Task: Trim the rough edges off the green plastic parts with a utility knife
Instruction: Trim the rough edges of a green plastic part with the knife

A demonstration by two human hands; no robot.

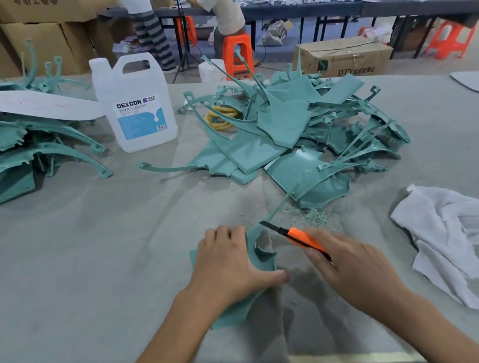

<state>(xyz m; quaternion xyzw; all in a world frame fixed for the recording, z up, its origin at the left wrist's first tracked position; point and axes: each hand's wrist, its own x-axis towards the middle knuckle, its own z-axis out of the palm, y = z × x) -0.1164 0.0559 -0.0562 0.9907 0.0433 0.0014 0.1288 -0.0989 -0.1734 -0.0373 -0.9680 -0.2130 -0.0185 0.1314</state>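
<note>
You have bright, even light from overhead that leaves only soft, faint shadows on the grey felt-covered tabletop, with sharp focus close in, slight softness in the far room, and wide-angle bowing that bends lines near the edges.

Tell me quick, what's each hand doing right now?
Left hand: open, pressing flat on the green plastic part.
Right hand: closed around the orange utility knife, with the blade at the part's edge.

Smooth, faintly glossy green plastic parts lie on a matt grey felt-like surface beside crumpled white cloth and a translucent plastic jug.
</note>
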